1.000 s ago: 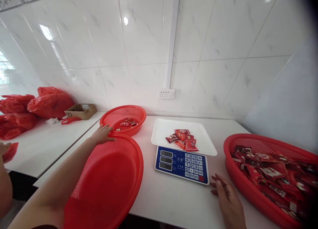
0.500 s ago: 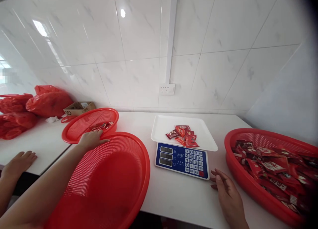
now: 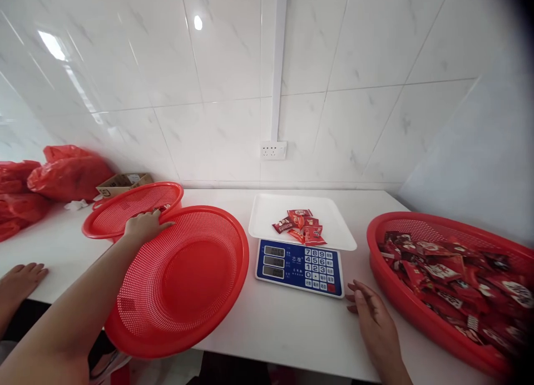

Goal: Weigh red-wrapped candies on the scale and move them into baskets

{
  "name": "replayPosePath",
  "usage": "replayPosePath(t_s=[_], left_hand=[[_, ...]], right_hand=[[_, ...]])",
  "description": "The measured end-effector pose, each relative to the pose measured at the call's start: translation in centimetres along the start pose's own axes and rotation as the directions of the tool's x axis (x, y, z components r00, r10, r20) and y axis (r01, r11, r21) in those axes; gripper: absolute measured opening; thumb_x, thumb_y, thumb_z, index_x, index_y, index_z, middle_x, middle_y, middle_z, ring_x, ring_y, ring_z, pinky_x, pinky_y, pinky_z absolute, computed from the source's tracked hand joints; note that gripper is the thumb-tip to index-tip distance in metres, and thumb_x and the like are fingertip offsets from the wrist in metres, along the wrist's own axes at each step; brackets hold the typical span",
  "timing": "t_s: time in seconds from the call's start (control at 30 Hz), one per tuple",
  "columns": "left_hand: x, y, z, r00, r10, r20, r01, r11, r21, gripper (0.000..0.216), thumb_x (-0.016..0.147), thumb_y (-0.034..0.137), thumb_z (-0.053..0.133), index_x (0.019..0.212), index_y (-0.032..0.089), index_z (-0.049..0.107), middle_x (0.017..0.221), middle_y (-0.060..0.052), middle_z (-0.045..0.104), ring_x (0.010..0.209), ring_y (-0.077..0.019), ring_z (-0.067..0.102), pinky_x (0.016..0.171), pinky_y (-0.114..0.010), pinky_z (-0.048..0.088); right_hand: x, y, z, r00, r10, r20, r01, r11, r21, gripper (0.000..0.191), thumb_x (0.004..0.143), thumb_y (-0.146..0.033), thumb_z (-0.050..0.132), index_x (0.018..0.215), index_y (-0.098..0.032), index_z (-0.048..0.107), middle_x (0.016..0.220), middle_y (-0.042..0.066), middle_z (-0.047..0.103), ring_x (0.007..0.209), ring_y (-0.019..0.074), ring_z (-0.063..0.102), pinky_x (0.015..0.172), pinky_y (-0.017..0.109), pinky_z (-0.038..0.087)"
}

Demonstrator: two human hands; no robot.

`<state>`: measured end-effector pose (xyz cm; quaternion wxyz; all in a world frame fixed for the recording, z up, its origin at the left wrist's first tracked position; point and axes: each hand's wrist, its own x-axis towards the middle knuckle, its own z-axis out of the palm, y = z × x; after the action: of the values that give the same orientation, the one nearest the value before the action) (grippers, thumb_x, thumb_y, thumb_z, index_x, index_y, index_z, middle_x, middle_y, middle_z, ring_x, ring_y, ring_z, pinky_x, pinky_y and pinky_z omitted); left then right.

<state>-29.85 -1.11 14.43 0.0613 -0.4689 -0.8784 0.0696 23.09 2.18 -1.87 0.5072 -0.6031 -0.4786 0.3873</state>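
My left hand (image 3: pixel 143 227) grips the far-left rim of a large red plastic basket (image 3: pixel 186 282) with a perforated wall. Its thumb lies inside the rim; the other fingers are mostly hidden. Nothing lies inside this basket. My right hand (image 3: pixel 373 324) is open and holds nothing, its fingers loosely apart beside the right front corner of a blue and white digital scale (image 3: pixel 298 268). On the scale's white tray (image 3: pixel 329 221) lie several small red snack packets (image 3: pixel 302 227). To the right stands another red basket (image 3: pixel 386 279), heaped with similar packets (image 3: pixel 450 285).
Behind my left hand is a further red basket (image 3: pixel 133 193) with some packets. Red plastic bags (image 3: pixel 69 173) and an open cardboard box (image 3: pixel 123 183) sit at the back left. A co-worker's hand (image 3: pixel 23 287) rests on the white table at far left. A tiled wall bounds the table.
The front basket has moved away from me, and its near rim now shows past the table edge. My left hand has moved with it. The view has turned slightly right.
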Motion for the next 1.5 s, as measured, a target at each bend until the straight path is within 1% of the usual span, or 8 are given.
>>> replayPosePath(t_s=[0.23,0.4,0.53,0.73,1.03,1.13,1.33,1.5], left_hand=[[0.8,-2.4,1.9,0.989,-0.137,0.051,0.141,0.986,-0.085,0.074,0.078,0.072,0.034,0.119,0.013,0.050,0.126,-0.021,0.055,0.114,-0.0427,0.051,0.085,-0.053,0.040],[2.2,-4.4,4.1,0.953,-0.275,-0.122,0.211,0.900,-0.382,0.073,0.069,0.075,0.041,0.120,0.023,0.049,0.117,-0.016,0.060,0.124,-0.0530,0.035,0.077,-0.063,0.038],[3.5,-4.2,5.1,0.917,-0.329,-0.228,0.138,0.795,-0.591,0.087,0.063,0.083,0.036,0.122,0.021,0.048,0.121,-0.017,0.057,0.129,-0.0582,0.018,0.074,-0.066,0.034],[4.9,-1.9,3.5,0.917,-0.385,-0.101,0.249,0.752,-0.611,0.089,0.067,0.070,0.048,0.133,0.010,0.037,0.138,-0.024,0.041,0.126,-0.0586,0.025,0.079,-0.066,0.036],[1.6,12.4,-1.4,0.984,0.061,-0.170,-0.129,0.894,-0.430,0.067,0.083,0.060,0.043,0.139,0.024,0.036,0.155,-0.010,0.020,0.143,-0.0371,0.005,0.110,-0.062,0.013],[-1.5,19.2,-3.5,0.884,0.440,-0.157,-0.459,0.758,-0.463,0.069,0.087,0.062,0.035,0.144,0.025,0.029,0.157,-0.009,0.015,0.144,-0.0316,-0.001,0.113,-0.058,0.010],[-5.6,28.9,-4.6,0.526,0.846,-0.085,-0.746,0.412,-0.523,0.095,0.071,0.075,0.051,0.148,0.032,0.015,0.158,-0.008,0.002,0.143,-0.0329,-0.007,0.112,-0.060,0.006],[-5.4,33.2,-3.6,0.495,0.869,0.012,-0.751,0.435,-0.497,0.104,0.059,0.078,0.058,0.146,0.035,0.021,0.158,-0.009,0.004,0.142,-0.0395,-0.005,0.107,-0.068,0.004]], right_hand=[[0.0,0.0,-0.1,1.000,-0.007,0.006,0.007,1.000,0.002,0.060,0.074,-0.064,0.051,0.110,-0.016,0.057,0.113,0.012,0.063,0.084,0.0207,0.063,0.068,0.032,0.053],[0.1,0.4,0.0,1.000,0.000,0.010,0.000,1.000,-0.020,0.061,0.075,-0.065,0.050,0.111,-0.017,0.056,0.116,0.012,0.062,0.090,0.0216,0.063,0.069,0.031,0.053],[0.3,0.8,0.1,1.000,0.000,0.015,0.000,1.000,-0.009,0.060,0.075,-0.064,0.050,0.112,-0.017,0.056,0.116,0.012,0.062,0.091,0.0215,0.062,0.069,0.031,0.053],[0.4,1.0,0.1,1.000,-0.020,-0.010,0.020,1.000,0.001,0.057,0.075,-0.063,0.053,0.110,-0.017,0.058,0.116,0.011,0.063,0.086,0.0207,0.063,0.067,0.031,0.054],[0.7,1.7,0.1,1.000,-0.013,-0.001,0.013,1.000,0.017,0.057,0.076,-0.063,0.052,0.111,-0.018,0.058,0.117,0.011,0.062,0.088,0.0202,0.062,0.068,0.030,0.054],[0.8,1.8,0.2,1.000,-0.010,0.005,0.010,1.000,0.025,0.057,0.076,-0.063,0.053,0.112,-0.018,0.057,0.119,0.010,0.061,0.088,0.0199,0.062,0.068,0.031,0.053],[0.7,2.0,0.1,1.000,-0.011,0.007,0.011,0.999,0.049,0.059,0.074,-0.065,0.054,0.110,-0.018,0.058,0.117,0.011,0.062,0.086,0.0204,0.062,0.068,0.032,0.054],[0.6,1.7,0.0,1.000,-0.001,0.020,0.000,0.999,0.044,0.058,0.074,-0.066,0.053,0.109,-0.019,0.059,0.116,0.010,0.063,0.085,0.0197,0.062,0.068,0.032,0.054]])
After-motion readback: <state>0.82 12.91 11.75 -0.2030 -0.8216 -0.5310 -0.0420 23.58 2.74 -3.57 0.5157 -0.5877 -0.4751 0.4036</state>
